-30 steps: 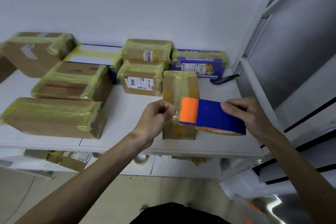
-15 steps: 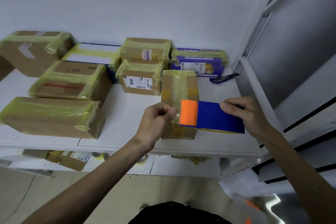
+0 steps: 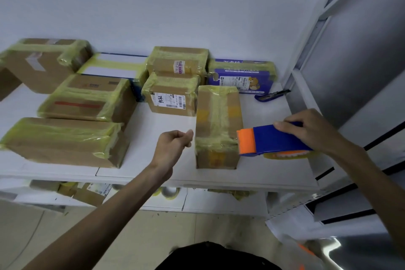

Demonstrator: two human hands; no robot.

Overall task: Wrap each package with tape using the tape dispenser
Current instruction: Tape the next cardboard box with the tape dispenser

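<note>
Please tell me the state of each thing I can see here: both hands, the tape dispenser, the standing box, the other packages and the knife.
left hand, fingers curled in a pinch; any tape unclear.
right hand, grips the tape dispenser.
tape dispenser, held, orange end at the standing box.
standing box, upright, partly taped.
other packages, lying flat, taped.
knife, lying on the shelf, untouched.

My hands have drawn apart. The left hand (image 3: pixel 173 147) now sits just off the left edge of the upright package (image 3: pixel 217 112); before, its fingers (image 3: pixel 189 135) pinched right at the orange nose of the tape dispenser (image 3: pixel 269 140). The right hand (image 3: pixel 311 131) has carried the dispenser to the right, so the nose meets the package's right edge, with the package front between it and the left fingers. I cannot tell whether tape runs between them.
</note>
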